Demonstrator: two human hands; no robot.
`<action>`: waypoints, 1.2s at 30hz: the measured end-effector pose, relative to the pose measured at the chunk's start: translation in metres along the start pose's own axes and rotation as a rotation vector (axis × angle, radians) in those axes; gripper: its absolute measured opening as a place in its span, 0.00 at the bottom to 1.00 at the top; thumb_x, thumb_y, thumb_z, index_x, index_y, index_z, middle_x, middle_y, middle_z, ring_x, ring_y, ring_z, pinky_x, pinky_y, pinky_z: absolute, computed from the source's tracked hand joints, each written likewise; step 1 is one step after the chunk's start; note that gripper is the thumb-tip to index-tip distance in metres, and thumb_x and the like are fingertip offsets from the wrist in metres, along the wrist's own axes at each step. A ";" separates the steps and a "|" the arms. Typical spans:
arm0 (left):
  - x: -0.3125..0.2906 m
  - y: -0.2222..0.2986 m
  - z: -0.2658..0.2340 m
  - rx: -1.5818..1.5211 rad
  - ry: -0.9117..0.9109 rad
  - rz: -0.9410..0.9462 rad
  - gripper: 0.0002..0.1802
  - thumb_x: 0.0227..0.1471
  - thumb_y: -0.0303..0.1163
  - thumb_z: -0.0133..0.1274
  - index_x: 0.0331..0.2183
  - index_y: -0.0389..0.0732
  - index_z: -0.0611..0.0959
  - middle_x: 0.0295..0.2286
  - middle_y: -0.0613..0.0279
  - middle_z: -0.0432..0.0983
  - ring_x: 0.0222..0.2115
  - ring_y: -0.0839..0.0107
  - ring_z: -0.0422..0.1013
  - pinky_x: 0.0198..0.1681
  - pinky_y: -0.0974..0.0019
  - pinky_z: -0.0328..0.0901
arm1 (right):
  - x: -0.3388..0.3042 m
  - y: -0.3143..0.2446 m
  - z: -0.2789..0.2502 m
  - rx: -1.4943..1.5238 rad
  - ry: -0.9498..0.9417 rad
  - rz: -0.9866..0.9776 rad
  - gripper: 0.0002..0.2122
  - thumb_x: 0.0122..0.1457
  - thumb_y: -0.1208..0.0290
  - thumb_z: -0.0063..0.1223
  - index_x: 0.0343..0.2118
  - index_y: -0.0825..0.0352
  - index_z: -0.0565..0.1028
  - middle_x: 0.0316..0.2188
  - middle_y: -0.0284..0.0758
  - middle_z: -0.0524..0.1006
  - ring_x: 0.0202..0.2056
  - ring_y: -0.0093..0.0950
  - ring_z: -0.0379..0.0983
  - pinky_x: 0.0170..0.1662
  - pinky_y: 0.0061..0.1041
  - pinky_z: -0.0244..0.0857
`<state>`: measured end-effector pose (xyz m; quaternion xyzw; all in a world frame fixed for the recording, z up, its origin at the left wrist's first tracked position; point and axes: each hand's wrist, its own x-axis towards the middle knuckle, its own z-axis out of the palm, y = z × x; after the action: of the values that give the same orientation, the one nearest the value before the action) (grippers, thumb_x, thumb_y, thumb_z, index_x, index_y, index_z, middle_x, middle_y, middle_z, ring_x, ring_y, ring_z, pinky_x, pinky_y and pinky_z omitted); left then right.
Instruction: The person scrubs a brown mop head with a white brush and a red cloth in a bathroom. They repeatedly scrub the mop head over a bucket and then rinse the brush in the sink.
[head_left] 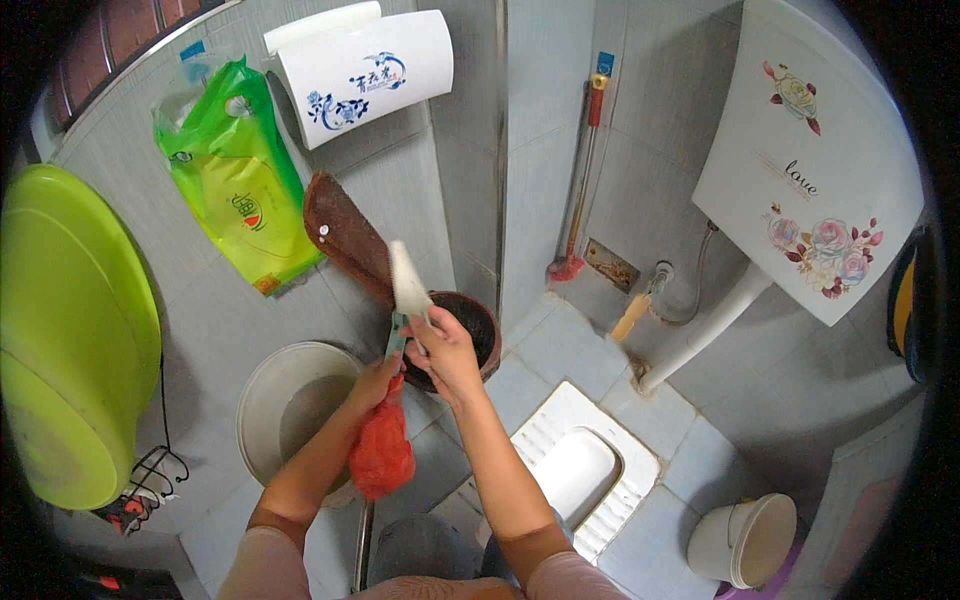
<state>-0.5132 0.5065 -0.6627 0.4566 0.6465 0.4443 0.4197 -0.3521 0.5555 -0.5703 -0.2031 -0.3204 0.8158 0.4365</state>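
A crumpled red plastic bag (382, 455) hangs beneath my left hand (378, 385), whose fingers are closed. A narrow greenish strip (396, 338) rises between my two hands; what it belongs to I cannot make out. My right hand (448, 355) is pinched around the lower end of a white, tapered piece (408, 282), its kind unclear. Both hands are over a round brown bin (488, 335) with a dark inside, partly hidden by my right hand. The bin's brown lid (350, 240) stands tipped up behind the white piece.
A whitish bucket (255, 425) stands left of my hands. Along the left wall are a large green basin (75, 330), a green package (240, 180) and a white tissue holder (370, 75). To the right are a squat toilet (640, 465), a cistern (810, 160) and a small bucket (768, 540).
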 end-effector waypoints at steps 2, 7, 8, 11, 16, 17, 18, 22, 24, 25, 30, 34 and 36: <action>-0.011 0.024 0.011 -0.190 -0.071 -0.153 0.23 0.51 0.54 0.43 0.27 0.40 0.71 0.13 0.68 0.61 0.09 0.77 0.54 0.14 0.71 0.54 | 0.005 0.003 -0.006 -0.027 0.056 0.022 0.16 0.54 0.72 0.50 0.44 0.69 0.64 0.27 0.35 0.74 0.19 0.18 0.65 0.20 0.15 0.59; -0.016 0.035 0.007 -0.306 -0.081 -0.241 0.23 0.51 0.54 0.43 0.28 0.41 0.70 0.12 0.68 0.61 0.09 0.78 0.54 0.12 0.72 0.51 | 0.010 0.008 -0.028 -0.083 0.285 0.024 0.12 0.55 0.73 0.48 0.41 0.70 0.65 0.26 0.35 0.72 0.18 0.18 0.64 0.15 0.12 0.54; -0.018 0.036 0.005 -0.334 -0.069 -0.257 0.23 0.51 0.54 0.44 0.28 0.41 0.71 0.12 0.68 0.61 0.09 0.78 0.54 0.12 0.72 0.51 | 0.009 0.004 -0.021 -0.059 0.257 -0.010 0.12 0.55 0.73 0.48 0.41 0.70 0.65 0.26 0.35 0.72 0.18 0.18 0.64 0.15 0.12 0.55; -0.019 0.034 0.004 -0.294 -0.052 -0.260 0.23 0.51 0.53 0.44 0.27 0.41 0.71 0.12 0.68 0.61 0.09 0.78 0.54 0.12 0.72 0.51 | -0.002 -0.016 0.024 -0.096 0.048 -0.028 0.17 0.54 0.75 0.49 0.48 0.65 0.64 0.26 0.34 0.72 0.21 0.19 0.67 0.19 0.11 0.56; -0.011 0.031 0.010 -0.291 -0.104 -0.175 0.22 0.51 0.52 0.45 0.26 0.42 0.71 0.12 0.69 0.61 0.09 0.79 0.55 0.12 0.73 0.51 | 0.024 -0.012 -0.026 -0.291 0.273 0.052 0.22 0.53 0.78 0.50 0.52 0.63 0.62 0.24 0.34 0.73 0.20 0.19 0.69 0.19 0.15 0.63; -0.010 0.028 0.009 -0.361 -0.136 -0.188 0.21 0.51 0.52 0.45 0.26 0.42 0.71 0.12 0.69 0.61 0.09 0.79 0.55 0.12 0.73 0.50 | 0.024 -0.017 -0.026 -0.289 0.259 -0.020 0.22 0.53 0.78 0.50 0.52 0.63 0.61 0.24 0.34 0.73 0.21 0.20 0.69 0.20 0.15 0.63; -0.011 0.025 0.008 -0.435 -0.165 -0.206 0.21 0.51 0.52 0.45 0.26 0.42 0.71 0.12 0.69 0.61 0.09 0.79 0.55 0.12 0.73 0.50 | 0.016 -0.028 -0.012 -0.287 0.245 -0.085 0.23 0.53 0.78 0.49 0.53 0.63 0.60 0.23 0.34 0.73 0.21 0.20 0.70 0.20 0.15 0.63; -0.016 0.030 0.010 -0.395 -0.119 -0.228 0.20 0.51 0.50 0.46 0.26 0.42 0.70 0.12 0.69 0.60 0.08 0.79 0.54 0.11 0.73 0.50 | 0.002 -0.071 0.058 -0.352 -0.085 -0.385 0.22 0.55 0.76 0.46 0.54 0.62 0.60 0.21 0.29 0.70 0.19 0.15 0.61 0.23 0.15 0.59; -0.016 0.035 0.014 -0.419 -0.115 -0.266 0.20 0.51 0.50 0.47 0.26 0.42 0.69 0.12 0.69 0.60 0.08 0.79 0.53 0.11 0.73 0.50 | 0.003 -0.082 0.076 -0.457 -0.133 -0.465 0.21 0.53 0.74 0.48 0.52 0.64 0.63 0.25 0.36 0.74 0.23 0.23 0.70 0.27 0.20 0.63; -0.015 0.034 0.015 -0.409 -0.130 -0.254 0.20 0.51 0.50 0.47 0.26 0.42 0.69 0.12 0.69 0.60 0.08 0.79 0.53 0.11 0.73 0.51 | 0.008 -0.079 0.082 -0.543 -0.103 -0.613 0.20 0.53 0.74 0.48 0.51 0.65 0.64 0.26 0.35 0.74 0.22 0.22 0.69 0.27 0.19 0.63; -0.019 0.042 0.022 -0.369 -0.121 -0.197 0.19 0.51 0.50 0.46 0.26 0.42 0.69 0.12 0.69 0.59 0.09 0.79 0.53 0.12 0.73 0.51 | 0.017 -0.070 0.075 -0.825 0.049 -0.747 0.19 0.52 0.72 0.51 0.48 0.69 0.67 0.24 0.35 0.74 0.18 0.20 0.67 0.24 0.19 0.63; -0.021 0.046 0.022 -0.448 -0.144 -0.219 0.19 0.52 0.49 0.46 0.26 0.43 0.69 0.11 0.69 0.59 0.09 0.79 0.53 0.12 0.73 0.51 | 0.008 -0.077 0.052 -0.782 0.130 -0.445 0.18 0.52 0.73 0.51 0.47 0.69 0.68 0.21 0.33 0.74 0.16 0.18 0.65 0.21 0.18 0.61; -0.023 0.050 0.023 -0.441 -0.142 -0.238 0.19 0.52 0.49 0.45 0.26 0.43 0.69 0.11 0.69 0.58 0.09 0.79 0.53 0.12 0.73 0.50 | 0.013 -0.080 0.058 -0.738 0.066 -0.582 0.16 0.52 0.72 0.49 0.45 0.70 0.69 0.21 0.38 0.74 0.17 0.21 0.68 0.23 0.20 0.62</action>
<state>-0.4753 0.4984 -0.6179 0.3047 0.5519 0.4890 0.6028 -0.3482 0.5788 -0.4736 -0.2721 -0.6186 0.4843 0.5557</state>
